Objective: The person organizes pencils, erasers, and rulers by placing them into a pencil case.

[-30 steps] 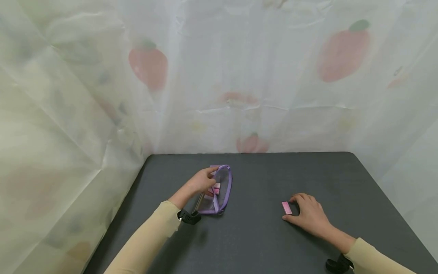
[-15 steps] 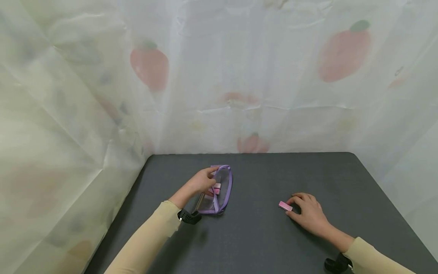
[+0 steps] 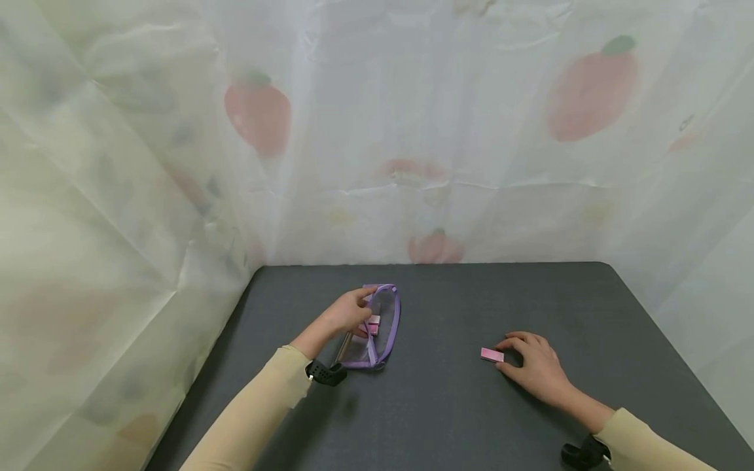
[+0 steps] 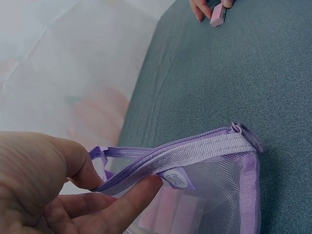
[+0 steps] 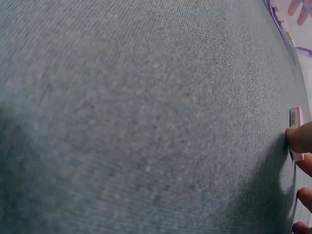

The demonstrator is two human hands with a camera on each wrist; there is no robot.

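The left hand (image 3: 347, 313) pinches the zipper edge of the soft, floppy purple mesh pouch (image 3: 379, 324) on the bench (image 3: 448, 418). The right hand (image 3: 533, 366), fingers relaxed, touches a small pink eraser (image 3: 491, 354): light and stiff, probably best pinched by its long sides.

A purple mesh pouch (image 3: 379, 327) with a zip along its top edge lies on the dark grey bench (image 3: 448, 412), its opening held up, with small pink pieces visible through the mesh. Well apart, to the right, a small pink rectangular eraser (image 3: 491, 354) lies flat on the bench surface.
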